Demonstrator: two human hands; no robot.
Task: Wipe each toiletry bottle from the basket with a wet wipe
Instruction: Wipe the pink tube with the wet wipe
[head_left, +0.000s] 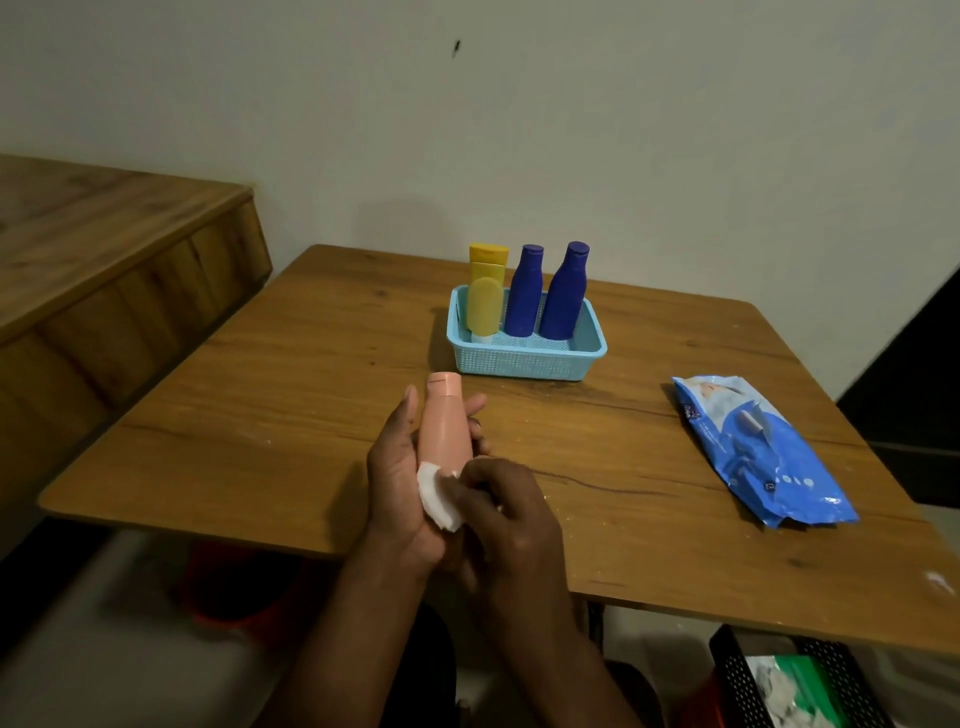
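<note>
Pink bottle (445, 427): cradled in left hand (400, 483), fingers curled round it, above the table (260, 415).
Long axis: cap points away, toward basket (524, 358).
Right hand (511, 519): pinches wet wipe (436, 493) against the bottle's near end.
Judgement: next stroke runs capward.

Pink bottle (444, 431) held cap-up; white wet wipe (438, 496) against its base.

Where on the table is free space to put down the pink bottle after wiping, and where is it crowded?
Bare wood lies on the table left of the basket, also between the basket and the wipes pack, and along the near edge below the pack. The basket is crowded with the yellow bottle and two blue bottles.
</note>
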